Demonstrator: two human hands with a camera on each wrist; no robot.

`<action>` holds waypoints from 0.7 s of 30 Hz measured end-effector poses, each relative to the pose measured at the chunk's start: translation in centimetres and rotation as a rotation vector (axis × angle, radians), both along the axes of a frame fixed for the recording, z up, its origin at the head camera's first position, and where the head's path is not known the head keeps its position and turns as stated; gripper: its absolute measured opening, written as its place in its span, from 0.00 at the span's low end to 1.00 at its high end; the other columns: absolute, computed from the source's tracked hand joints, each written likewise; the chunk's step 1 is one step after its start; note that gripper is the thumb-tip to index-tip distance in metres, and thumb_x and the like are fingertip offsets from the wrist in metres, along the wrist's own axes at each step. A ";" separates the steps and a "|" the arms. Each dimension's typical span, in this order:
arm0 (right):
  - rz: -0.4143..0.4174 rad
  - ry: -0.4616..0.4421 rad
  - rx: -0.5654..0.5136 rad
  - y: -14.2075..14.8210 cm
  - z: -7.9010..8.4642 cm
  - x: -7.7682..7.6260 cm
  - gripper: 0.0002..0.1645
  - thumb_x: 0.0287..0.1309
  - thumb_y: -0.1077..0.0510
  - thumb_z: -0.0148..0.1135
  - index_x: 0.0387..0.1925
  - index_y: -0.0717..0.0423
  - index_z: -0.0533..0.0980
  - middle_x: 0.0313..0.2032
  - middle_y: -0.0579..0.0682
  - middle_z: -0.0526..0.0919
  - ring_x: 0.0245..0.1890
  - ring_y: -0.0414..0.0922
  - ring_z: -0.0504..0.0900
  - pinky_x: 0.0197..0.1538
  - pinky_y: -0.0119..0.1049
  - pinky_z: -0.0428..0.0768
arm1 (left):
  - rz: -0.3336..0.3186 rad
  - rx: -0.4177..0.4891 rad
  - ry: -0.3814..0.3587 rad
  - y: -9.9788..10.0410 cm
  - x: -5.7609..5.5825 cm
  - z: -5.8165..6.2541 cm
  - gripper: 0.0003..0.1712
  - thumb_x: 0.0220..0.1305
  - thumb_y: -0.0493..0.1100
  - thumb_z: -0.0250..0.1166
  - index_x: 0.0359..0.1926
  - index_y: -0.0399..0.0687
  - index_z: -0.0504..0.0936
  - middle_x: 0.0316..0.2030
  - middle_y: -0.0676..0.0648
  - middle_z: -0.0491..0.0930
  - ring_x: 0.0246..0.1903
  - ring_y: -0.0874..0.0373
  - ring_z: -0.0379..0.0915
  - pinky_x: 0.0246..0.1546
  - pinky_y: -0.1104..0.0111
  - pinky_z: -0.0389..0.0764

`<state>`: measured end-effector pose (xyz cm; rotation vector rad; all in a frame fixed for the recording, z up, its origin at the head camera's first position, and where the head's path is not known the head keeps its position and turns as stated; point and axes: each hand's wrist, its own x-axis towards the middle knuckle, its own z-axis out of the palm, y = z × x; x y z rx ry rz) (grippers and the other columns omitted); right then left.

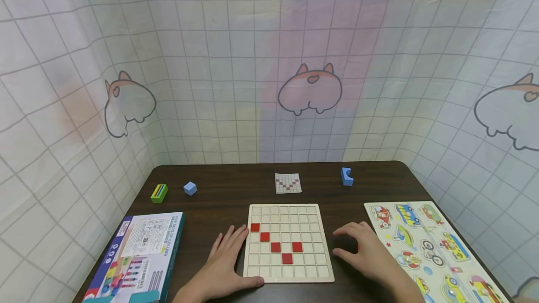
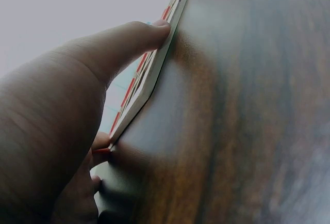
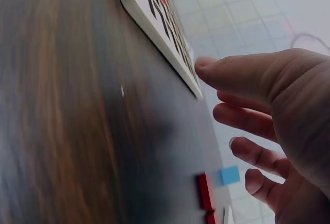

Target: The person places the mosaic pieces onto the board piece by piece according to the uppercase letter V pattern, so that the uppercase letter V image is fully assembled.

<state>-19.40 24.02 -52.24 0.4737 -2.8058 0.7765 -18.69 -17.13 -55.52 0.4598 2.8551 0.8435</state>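
Note:
A pale square grid board lies on the dark table, with several red square tiles in its cells. My left hand rests at the board's left side, fingers stretched along the edge. Its thumb presses on the near-left corner of the board. Just off the right edge is my right hand, thumb and forefinger apart with nothing between them. Its other fingers are loosely bent in the right wrist view. Behind the board lies a small card printed with a grid and red squares.
At the left lies a boxed set; a picture puzzle board lies at the right. Toward the back are a green block with coloured stripes, a blue cube and a blue notched block. Patterned cloth surrounds the table.

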 end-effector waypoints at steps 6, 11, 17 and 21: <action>-0.033 0.010 0.016 1.6 -0.2 0.4 0.23 0.57 0.47 0.88 0.53 0.38 0.88 0.51 0.32 0.88 0.49 0.37 0.75 0.52 0.40 0.81 | 0.002 -0.002 -0.001 0.0 0.1 0.1 0.81 0.46 0.92 0.71 0.90 0.55 0.56 0.89 0.50 0.55 0.91 0.38 0.40 0.85 0.27 0.42; -0.070 0.002 0.032 2.6 -0.4 0.7 0.24 0.56 0.45 0.88 0.53 0.37 0.88 0.51 0.32 0.88 0.49 0.38 0.74 0.53 0.43 0.81 | 0.003 -0.002 0.000 0.0 0.1 0.1 0.81 0.46 0.92 0.71 0.90 0.55 0.56 0.89 0.50 0.55 0.91 0.39 0.39 0.85 0.28 0.41; -0.097 0.015 0.042 3.7 -0.4 1.0 0.24 0.54 0.46 0.90 0.52 0.38 0.89 0.50 0.34 0.89 0.53 0.42 0.79 0.58 0.51 0.82 | 0.004 -0.004 0.000 0.0 0.1 0.2 0.81 0.45 0.92 0.71 0.90 0.56 0.56 0.89 0.50 0.55 0.91 0.39 0.39 0.86 0.29 0.41; -0.114 0.014 0.069 4.5 -0.5 1.1 0.24 0.52 0.45 0.90 0.50 0.40 0.89 0.50 0.36 0.90 0.51 0.44 0.77 0.55 0.51 0.80 | 0.002 -0.007 -0.001 0.0 0.1 0.2 0.81 0.45 0.93 0.70 0.90 0.56 0.56 0.89 0.50 0.55 0.91 0.39 0.39 0.85 0.28 0.42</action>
